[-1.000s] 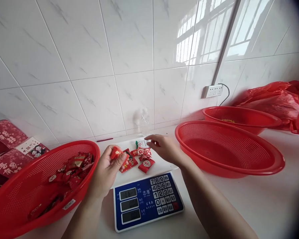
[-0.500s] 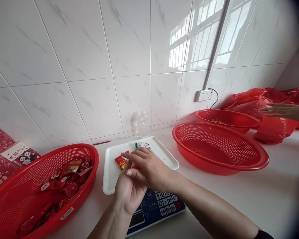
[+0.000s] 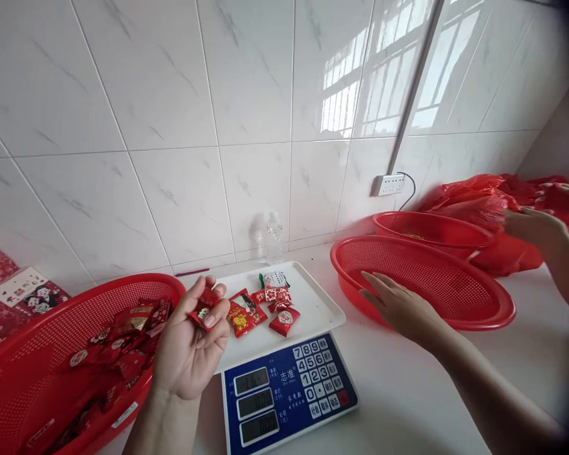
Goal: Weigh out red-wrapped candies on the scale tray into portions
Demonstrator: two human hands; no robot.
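Observation:
My left hand (image 3: 192, 344) is closed, palm up, around a small red candy packet (image 3: 207, 308), pinched between thumb and fingers. It hovers beside the left edge of the white scale tray (image 3: 317, 303). On that tray lie several wrapped sweets: a red and yellow packet (image 3: 244, 314), a small red packet (image 3: 284, 321) and a white and green packet (image 3: 274, 280). My right hand (image 3: 403, 308), fingers stretched out and nothing in it, hangs over the near left rim of a red basket (image 3: 483, 313).
On the left stands a red basket (image 3: 168, 285) holding red packets (image 3: 133, 322). The blue scale panel (image 3: 289, 392) fronts the tray. Behind are a clear bottle (image 3: 274, 237) and a second red basket (image 3: 384, 221). A co-worker's hand (image 3: 535, 230) is near red bags (image 3: 474, 193).
My hands have moved apart: the left to the left with a red packet, the right rightward to the basket. More packets show on the tray. The co-worker's hand now reaches further in.

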